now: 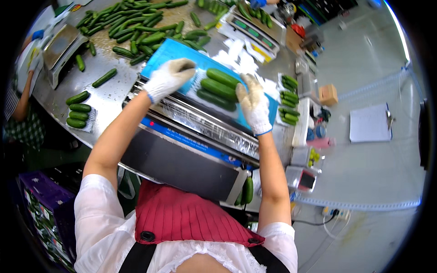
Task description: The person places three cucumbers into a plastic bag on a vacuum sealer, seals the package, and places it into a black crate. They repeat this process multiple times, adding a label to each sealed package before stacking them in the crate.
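Red pleated cloth, an apron bib [182,218], fills the bottom of my view, nearest the camera, with white sleeves on both sides of it. Just past the bib sits the wrapper [191,150], a machine with a dark flat plate, a blue strip and a shiny roll of film; I take it as my landmark. One cucumber [247,190] hangs at the wrapper's near right corner.

On top of the wrapper, at its far edge, lies the tray [182,52], blue and flat, carrying three cucumbers [219,88] side by side. My left hand [168,78], in a white knit glove, lies on the tray's left part with fingers curled against its surface; I can't tell whether it truly grips the tray or only presses it. My right hand [254,103], gloved the same, rests its spread fingers over the right ends of the three cucumbers, pressing rather than clenched.

Left of the wrapper, on the steel table [109,98], a small packed group [78,109] of cucumbers lies on a pale tray. Right of the wrapper are more packed trays [288,101], a cardboard box [328,94] and a clipboard [371,123] further right on the grey floor.

Beyond the wrapper, a big loose heap [136,25] of cucumbers covers the table. A scale [61,45] stands to the far left of it, with another person's sleeve [20,102] beside it, and a second scale [252,29] stands far right.
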`<state>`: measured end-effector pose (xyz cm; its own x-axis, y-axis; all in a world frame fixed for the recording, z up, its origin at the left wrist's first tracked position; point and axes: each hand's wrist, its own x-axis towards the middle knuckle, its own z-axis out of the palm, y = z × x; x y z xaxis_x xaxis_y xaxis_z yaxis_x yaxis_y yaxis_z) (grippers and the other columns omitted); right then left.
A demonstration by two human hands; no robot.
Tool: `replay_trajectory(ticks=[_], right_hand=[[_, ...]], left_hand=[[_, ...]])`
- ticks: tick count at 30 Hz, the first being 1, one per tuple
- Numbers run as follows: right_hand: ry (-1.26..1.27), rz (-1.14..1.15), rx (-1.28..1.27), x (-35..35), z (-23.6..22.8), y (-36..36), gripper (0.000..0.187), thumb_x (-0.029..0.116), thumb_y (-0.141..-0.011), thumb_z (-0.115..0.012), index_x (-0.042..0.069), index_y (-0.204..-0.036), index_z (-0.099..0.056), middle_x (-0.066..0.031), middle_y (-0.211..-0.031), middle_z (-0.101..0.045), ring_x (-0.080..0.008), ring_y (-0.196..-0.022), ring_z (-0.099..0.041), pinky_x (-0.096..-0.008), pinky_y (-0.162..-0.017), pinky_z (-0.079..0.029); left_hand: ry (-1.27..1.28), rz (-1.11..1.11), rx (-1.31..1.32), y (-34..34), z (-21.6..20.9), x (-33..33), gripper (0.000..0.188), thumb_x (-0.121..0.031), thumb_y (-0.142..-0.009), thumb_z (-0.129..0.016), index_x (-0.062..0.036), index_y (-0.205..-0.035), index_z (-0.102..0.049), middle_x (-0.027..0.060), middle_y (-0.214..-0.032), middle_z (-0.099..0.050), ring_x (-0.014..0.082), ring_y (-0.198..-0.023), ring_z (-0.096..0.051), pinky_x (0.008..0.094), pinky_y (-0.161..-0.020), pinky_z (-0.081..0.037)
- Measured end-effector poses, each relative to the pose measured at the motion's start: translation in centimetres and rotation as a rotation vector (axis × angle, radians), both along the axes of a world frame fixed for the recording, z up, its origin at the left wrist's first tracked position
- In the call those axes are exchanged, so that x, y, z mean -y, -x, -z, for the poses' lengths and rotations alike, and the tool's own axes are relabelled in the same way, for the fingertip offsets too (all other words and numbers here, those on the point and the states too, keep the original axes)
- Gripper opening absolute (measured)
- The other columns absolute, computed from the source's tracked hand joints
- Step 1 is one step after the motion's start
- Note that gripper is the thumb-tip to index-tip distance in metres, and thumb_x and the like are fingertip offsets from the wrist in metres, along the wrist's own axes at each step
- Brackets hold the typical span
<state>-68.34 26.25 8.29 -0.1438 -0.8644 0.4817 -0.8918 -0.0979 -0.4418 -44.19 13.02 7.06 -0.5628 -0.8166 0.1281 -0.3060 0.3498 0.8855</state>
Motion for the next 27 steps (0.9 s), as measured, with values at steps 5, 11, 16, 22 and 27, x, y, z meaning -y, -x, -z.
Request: replay_trajectory(ticks=[5,11,16,22,27], right_hand=[[-0.312,0.297,0.281,-10.7,-2.1,3.1,0.042,0.023,-0.088,-0.069,0.001,-0.123,-0.061,-0.0188,-0.108,-0.068,-0.0254,-0.101,-0.067,-0.0342,-0.087,-0.051],[-0.698,0.489,0.167,-17.3,-0.3,3.5,0.082,0.046,-0.079,-0.071,0.001,-0.142,-0.043,-0.0198,-0.095,-0.072,-0.0347,-0.089,-0.070,-0.0395,-0.081,-0.054],[-0.627,0.510,0.308,-14.0,2.2,1.0,0.092,0.037,-0.076,-0.074,-0.005,-0.146,-0.032,-0.0199,-0.093,-0.071,-0.0346,-0.089,-0.070,-0.0372,-0.081,-0.054],[-0.306,0.451,0.814,-16.7,4.2,1.6,0.085,0.014,-0.076,-0.072,-0.012,-0.145,-0.028,-0.0161,-0.101,-0.069,-0.0221,-0.091,-0.067,-0.0327,-0.080,-0.053],[-0.431,0.315,1.676,-20.9,1.0,0.0,0.055,0.004,-0.084,-0.065,-0.012,-0.132,-0.045,-0.0055,-0.082,-0.060,-0.0060,-0.054,-0.048,-0.0190,-0.043,-0.038]], left_hand=[[0.447,-0.181,0.495,-6.6,1.6,-3.2,0.031,-0.034,-0.088,-0.063,-0.0043,-0.089,-0.072,0.0145,-0.092,-0.065,0.0342,-0.087,-0.060,0.0428,-0.079,-0.047],[0.650,-0.200,0.633,-7.2,1.5,-6.1,0.045,-0.047,-0.081,-0.069,-0.0048,-0.068,-0.071,0.0141,-0.075,-0.061,0.0322,-0.078,-0.059,0.0443,-0.068,-0.046],[0.572,-0.107,0.629,-3.1,2.9,-7.4,0.048,-0.052,-0.075,-0.072,-0.0045,-0.067,-0.070,0.0145,-0.074,-0.061,0.0311,-0.076,-0.061,0.0432,-0.067,-0.046],[0.009,-0.124,0.383,-4.0,1.7,-7.9,0.036,-0.036,-0.078,-0.066,-0.0016,-0.072,-0.066,0.0142,-0.070,-0.063,0.0281,-0.063,-0.060,0.0386,-0.063,-0.047],[-1.000,0.032,-0.389,-7.2,1.5,-9.9,0.022,-0.019,-0.090,-0.062,-0.0092,-0.072,-0.055,0.0006,-0.067,-0.053,0.0100,-0.056,-0.047,0.0233,-0.051,-0.038]])
